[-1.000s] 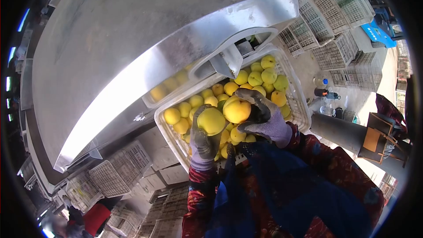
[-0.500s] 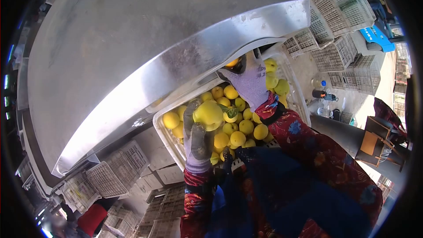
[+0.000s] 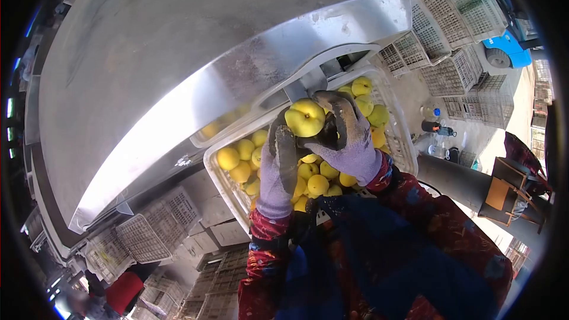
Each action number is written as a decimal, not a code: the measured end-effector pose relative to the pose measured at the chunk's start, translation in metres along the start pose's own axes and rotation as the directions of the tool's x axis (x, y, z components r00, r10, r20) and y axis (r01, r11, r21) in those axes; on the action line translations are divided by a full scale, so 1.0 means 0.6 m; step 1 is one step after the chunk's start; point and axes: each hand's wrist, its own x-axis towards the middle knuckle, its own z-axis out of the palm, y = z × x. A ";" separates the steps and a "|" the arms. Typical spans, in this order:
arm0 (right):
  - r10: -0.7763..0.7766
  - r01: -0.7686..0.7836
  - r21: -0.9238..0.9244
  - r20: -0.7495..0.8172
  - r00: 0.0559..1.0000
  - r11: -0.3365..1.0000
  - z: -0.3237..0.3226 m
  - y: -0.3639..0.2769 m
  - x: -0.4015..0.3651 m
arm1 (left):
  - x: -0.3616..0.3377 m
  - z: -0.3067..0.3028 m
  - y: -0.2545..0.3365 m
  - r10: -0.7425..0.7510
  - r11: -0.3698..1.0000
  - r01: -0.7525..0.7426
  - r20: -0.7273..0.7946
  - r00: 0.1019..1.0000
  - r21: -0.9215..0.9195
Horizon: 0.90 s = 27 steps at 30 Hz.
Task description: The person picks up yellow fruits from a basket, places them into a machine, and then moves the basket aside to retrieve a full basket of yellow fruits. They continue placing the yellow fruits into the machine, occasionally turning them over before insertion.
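Note:
Between my two gloved hands is a large yellow-green peach [image 3: 304,117], its dented stem end facing up. My left hand [image 3: 278,163], in a lilac glove with dark coated fingers, is closed on the left side of the peach. My right hand [image 3: 349,136], gloved alike, has bent fingers against its right side. Below them sits a white plastic crate [image 3: 228,204] holding many yellow peaches [image 3: 240,172]. Greener fruit [image 3: 378,115] lies at the crate's right end. My hands hide the crate's middle.
A broad metal table [image 3: 237,24] with a shiny curved rim stands beyond the crate. Stacked white crates [image 3: 462,9] are at upper right, more crates [image 3: 145,237] at lower left. Bottles [image 3: 435,125] stand on the floor at right. A person in red [image 3: 124,293] is at lower left.
My right hand has come back from the crate's far side to the peach in my left hand. The peach has moved up and right and turned. The leaf seen beside it no longer shows.

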 end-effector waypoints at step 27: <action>0.392 0.094 -0.603 0.621 0.679 0.792 -0.041 0.210 -0.115 | -0.089 -0.128 -0.176 -0.355 0.550 -0.027 0.264 0.897 0.835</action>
